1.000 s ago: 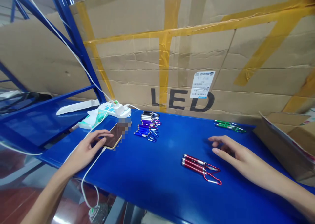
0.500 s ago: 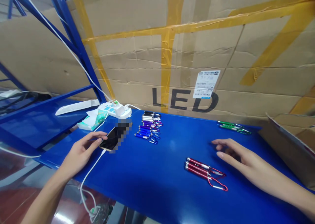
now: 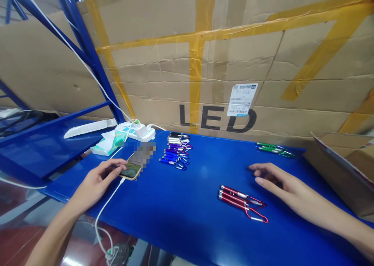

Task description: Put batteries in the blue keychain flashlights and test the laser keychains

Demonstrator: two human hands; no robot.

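Observation:
My left hand (image 3: pixel 96 177) rests at the left edge of a smartphone (image 3: pixel 132 170) lying on the blue tabletop (image 3: pixel 175 203), fingertips on its lit screen. Its fingers are stretched out, not wrapped around the phone. A white charging cable runs from the phone's near end. Over the table at the right hovers my right hand (image 3: pixel 277 182), holding nothing, fingers apart and slightly bent. Nearest to it lie red penlights with carabiner clips (image 3: pixel 233 199). Green penlights (image 3: pixel 270 148) lie farther back, and a column of black, silver, purple and blue penlights (image 3: pixel 177 151) is at the middle.
A big cardboard sheet marked LED (image 3: pixel 163 75) stands along the back edge. An open carton (image 3: pixel 336 168) sits at the right. A white power strip (image 3: pixel 136 130) and a tissue pack (image 3: pixel 106 144) are behind the phone. Blue rack posts (image 3: pixel 84 44) rise at the left.
The phone screen has gone from dark to lit. The view has shifted slightly; both hands hold nearly the same places, and the penlights lie as before.

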